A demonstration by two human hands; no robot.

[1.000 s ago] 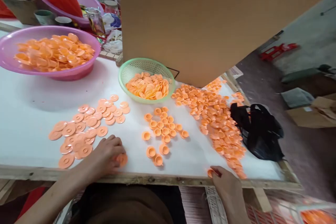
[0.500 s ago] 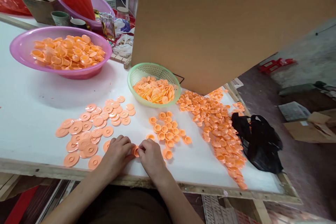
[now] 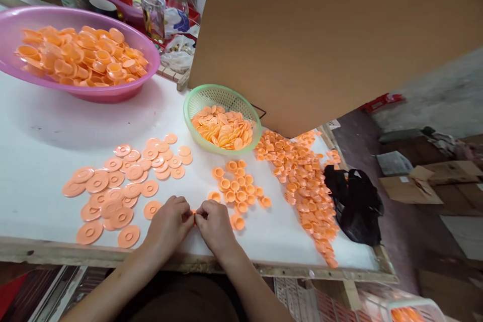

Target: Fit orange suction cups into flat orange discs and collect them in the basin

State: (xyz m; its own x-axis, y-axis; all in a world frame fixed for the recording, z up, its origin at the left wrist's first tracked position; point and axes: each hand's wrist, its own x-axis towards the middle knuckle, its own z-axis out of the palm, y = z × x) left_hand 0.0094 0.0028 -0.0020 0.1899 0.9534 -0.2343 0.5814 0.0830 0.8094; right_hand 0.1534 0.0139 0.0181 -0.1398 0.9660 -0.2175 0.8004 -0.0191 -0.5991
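Near the table's front edge, my left hand [image 3: 170,222] and my right hand [image 3: 215,225] meet, fingertips pinched on a small orange plastic cup [image 3: 194,213]. Fingers hide most of that cup. Flat orange discs [image 3: 122,217] with ringed centres lie spread to the left, one of them close beside my left hand. Just beyond my right hand stands a loose group of small orange cups [image 3: 240,195], most with their mouths up. A long heap of similar orange pieces [image 3: 309,196] stretches along the table's right side.
A green colander [image 3: 192,128] holds thin orange discs. The pink basin [image 3: 113,91] at left is full of orange cup-like pieces. A big cardboard sheet [image 3: 302,35] rises behind. On the right edge lies a black bag [image 3: 356,206]; mugs and a glass [image 3: 153,17] stand at the back left.
My hands have drawn closer together around the small cup, which shows less now. The view has shifted somewhat; the surrounding piles look the same.
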